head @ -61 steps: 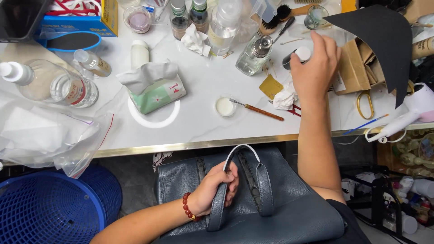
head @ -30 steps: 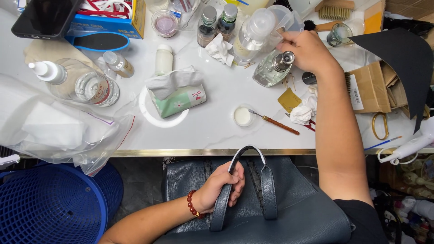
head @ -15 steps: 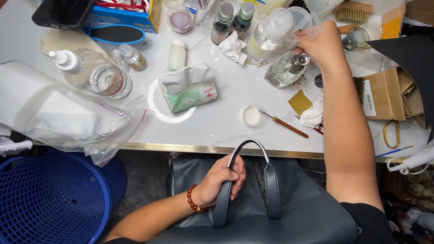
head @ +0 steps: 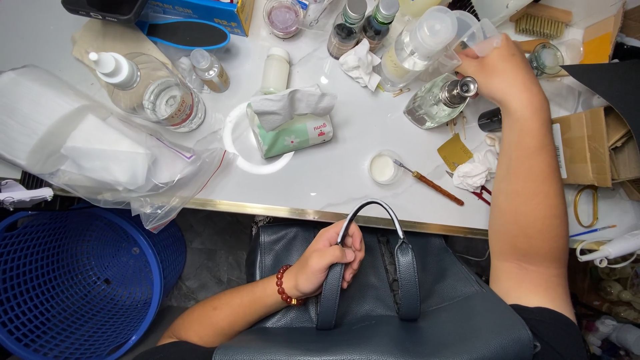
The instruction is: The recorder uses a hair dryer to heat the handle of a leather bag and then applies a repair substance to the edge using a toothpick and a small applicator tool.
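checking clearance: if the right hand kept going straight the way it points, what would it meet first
Likely the clear plastic bottle just up-left of the right hand, which already grips a clear piece beside it; depth is hard to judge.

Place: a small leather-care or bag-repair workshop, probably.
Bench (head: 333, 193): white marble-look top with a gold edge, crowded with supplies.
Supplies: dropper bottles (head: 363, 23), a clear pump bottle (head: 417, 47), a small dish of white paste (head: 384, 168) beside a fine brush (head: 430, 185).
Cleaning gear: tissue pack (head: 290, 127), crumpled wipes (head: 475, 173), bristle brush (head: 541, 23).
Work piece: dark blue-grey leather handbag (head: 400, 313) below the bench.
Floor: blue plastic basket (head: 67, 280).
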